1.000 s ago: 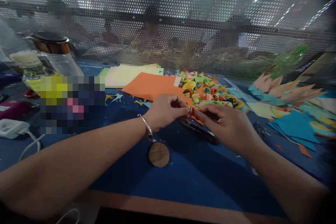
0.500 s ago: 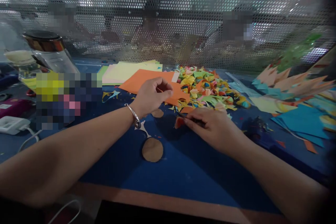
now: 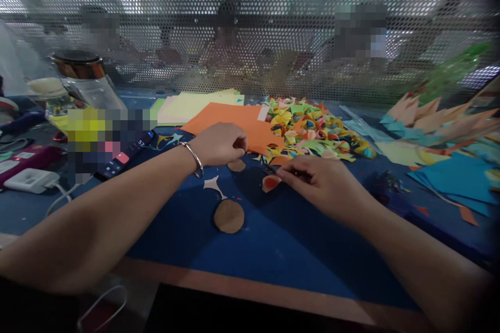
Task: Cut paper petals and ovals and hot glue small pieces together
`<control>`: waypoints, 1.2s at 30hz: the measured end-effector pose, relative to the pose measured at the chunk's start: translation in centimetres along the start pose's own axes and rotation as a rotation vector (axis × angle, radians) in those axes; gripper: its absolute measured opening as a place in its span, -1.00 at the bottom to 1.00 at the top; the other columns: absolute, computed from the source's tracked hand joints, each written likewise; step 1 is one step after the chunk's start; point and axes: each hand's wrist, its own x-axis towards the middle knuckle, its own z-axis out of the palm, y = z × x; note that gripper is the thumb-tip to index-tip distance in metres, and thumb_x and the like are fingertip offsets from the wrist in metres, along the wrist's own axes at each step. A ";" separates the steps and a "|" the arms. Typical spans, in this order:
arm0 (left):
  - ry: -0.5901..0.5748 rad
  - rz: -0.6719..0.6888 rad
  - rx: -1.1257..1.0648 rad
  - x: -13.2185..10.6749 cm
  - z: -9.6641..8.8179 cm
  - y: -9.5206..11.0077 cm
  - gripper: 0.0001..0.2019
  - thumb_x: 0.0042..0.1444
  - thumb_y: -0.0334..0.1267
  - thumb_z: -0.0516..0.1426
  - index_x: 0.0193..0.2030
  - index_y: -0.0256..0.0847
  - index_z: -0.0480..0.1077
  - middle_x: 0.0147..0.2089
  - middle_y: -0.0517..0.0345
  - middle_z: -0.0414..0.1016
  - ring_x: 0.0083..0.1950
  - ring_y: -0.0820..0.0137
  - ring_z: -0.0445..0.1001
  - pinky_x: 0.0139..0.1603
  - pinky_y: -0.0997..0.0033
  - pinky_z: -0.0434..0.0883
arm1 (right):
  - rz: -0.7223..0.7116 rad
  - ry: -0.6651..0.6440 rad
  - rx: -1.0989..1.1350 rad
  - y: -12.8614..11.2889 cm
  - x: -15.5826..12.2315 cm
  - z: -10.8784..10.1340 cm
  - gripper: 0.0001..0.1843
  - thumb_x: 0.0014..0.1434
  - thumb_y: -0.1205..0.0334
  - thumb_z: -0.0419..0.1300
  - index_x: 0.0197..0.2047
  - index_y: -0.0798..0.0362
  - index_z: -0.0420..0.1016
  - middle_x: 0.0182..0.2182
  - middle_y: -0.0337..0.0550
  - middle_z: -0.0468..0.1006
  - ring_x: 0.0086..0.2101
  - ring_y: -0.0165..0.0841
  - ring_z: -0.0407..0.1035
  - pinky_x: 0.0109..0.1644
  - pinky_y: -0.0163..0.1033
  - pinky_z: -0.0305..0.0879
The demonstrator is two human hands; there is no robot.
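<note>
My left hand (image 3: 221,144) is curled into a loose fist at the near edge of an orange paper sheet (image 3: 230,120), its fingertips pinched on the sheet's edge. My right hand (image 3: 322,184) lies low on the blue table (image 3: 281,239), fingers closed around dark scissors (image 3: 273,170) whose tip sticks out to the left. A small folded orange paper piece (image 3: 270,183) lies on the table just left of my right fingers. Two brown paper discs, a large one (image 3: 228,216) and a small one (image 3: 236,165), rest between my arms.
A heap of colourful folded paper bits (image 3: 312,130) sits behind my right hand. Pale paper sheets (image 3: 195,106) lie at the back, teal and peach cut paper (image 3: 441,166) at the right. A jar (image 3: 84,78), phone (image 3: 125,156) and charger (image 3: 31,179) stand left. A perforated screen (image 3: 250,36) closes the back.
My hands have parted: the orange piece they pinched together now lies on the table. The left hand went to the orange sheet, the right dropped onto the scissors.
</note>
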 end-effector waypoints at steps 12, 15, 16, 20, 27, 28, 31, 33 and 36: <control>-0.162 0.071 -0.037 -0.1 0.1 -1.5 -0.79 -0.18 -0.28 0.37 -0.33 -0.13 0.54 -0.28 0.13 0.59 -0.30 0.35 0.44 -0.33 0.42 0.21 | 0.119 0.082 -0.025 1.2 -0.1 -0.9 -0.62 0.25 -0.09 0.13 -0.40 -0.01 0.55 -0.63 -0.23 0.45 -0.63 -0.38 0.27 -0.51 -0.23 0.10; -0.132 0.089 -0.145 0.0 0.4 -1.5 -0.75 -0.20 -0.34 0.37 -0.30 -0.13 0.53 -0.27 0.15 0.58 -0.36 0.41 0.42 -0.34 0.43 0.23 | 0.133 -0.005 -0.031 1.5 -0.1 -0.9 -0.64 0.24 -0.06 0.13 -0.40 -0.01 0.55 -0.63 -0.21 0.46 -0.62 -0.37 0.29 -0.51 -0.24 0.11; -0.124 0.098 -0.172 0.0 0.6 -1.4 -0.74 -0.20 -0.37 0.35 -0.28 -0.13 0.53 -0.25 0.14 0.58 -0.37 0.42 0.41 -0.34 0.44 0.25 | 0.138 -0.034 -0.031 1.5 -0.1 -0.9 -0.65 0.24 -0.05 0.12 -0.40 -0.01 0.56 -0.63 -0.21 0.47 -0.61 -0.37 0.30 -0.51 -0.24 0.11; -0.102 0.137 -0.183 0.2 1.2 -1.0 -0.76 -0.09 -0.37 0.29 -0.21 -0.15 0.55 -0.17 0.09 0.59 -0.31 0.40 0.46 -0.28 0.43 0.30 | 0.132 -0.093 -0.053 1.7 -0.2 -0.7 -0.69 0.22 -0.05 0.16 -0.38 -0.02 0.54 -0.58 -0.21 0.48 -0.57 -0.36 0.31 -0.48 -0.25 0.14; -0.060 0.097 -0.007 0.4 1.8 -1.0 -0.74 0.14 -0.25 0.19 -0.05 -0.24 0.55 -0.06 -0.04 0.58 -0.06 0.23 0.50 -0.07 0.32 0.36 | 0.028 -0.116 -0.109 2.0 -0.7 -0.5 -0.76 0.20 0.02 0.20 -0.38 -0.01 0.46 -0.45 -0.17 0.49 -0.47 -0.34 0.32 -0.40 -0.23 0.18; -0.047 0.090 0.010 0.5 1.9 -1.1 -0.72 0.16 -0.28 0.17 -0.01 -0.26 0.55 -0.05 -0.06 0.57 -0.03 0.21 0.49 -0.02 0.29 0.36 | 0.010 -0.119 -0.117 2.0 -0.8 -0.5 -0.78 0.21 0.04 0.20 -0.37 -0.01 0.46 -0.42 -0.15 0.50 -0.45 -0.32 0.33 -0.38 -0.21 0.20; -0.011 0.059 0.033 0.5 2.1 -1.4 -0.65 0.20 -0.29 0.11 0.11 -0.27 0.49 -0.01 -0.13 0.51 0.05 0.14 0.46 0.08 0.19 0.36 | -0.005 -0.129 -0.140 1.9 -0.8 -0.5 -0.79 0.23 0.08 0.16 -0.38 -0.01 0.44 -0.38 -0.12 0.49 -0.40 -0.29 0.35 -0.32 -0.18 0.24; 0.007 0.034 0.040 0.4 2.3 -1.5 -0.58 0.20 -0.28 0.11 0.20 -0.27 0.42 0.05 -0.16 0.45 0.12 0.10 0.41 0.14 0.15 0.35 | -0.001 -0.137 -0.144 1.7 -0.7 -0.6 -0.81 0.22 0.11 0.14 -0.39 -0.01 0.42 -0.37 -0.11 0.47 -0.39 -0.30 0.35 -0.32 -0.18 0.26; 0.097 -0.004 0.111 0.5 2.4 -1.9 -0.50 0.14 -0.33 0.13 0.25 -0.30 0.34 0.12 -0.20 0.36 0.18 0.05 0.33 0.17 0.10 0.34 | 0.012 -0.143 -0.122 1.3 -0.4 -0.9 -0.82 0.19 0.15 0.13 -0.43 -0.01 0.37 -0.39 -0.11 0.46 -0.41 -0.30 0.35 -0.34 -0.18 0.27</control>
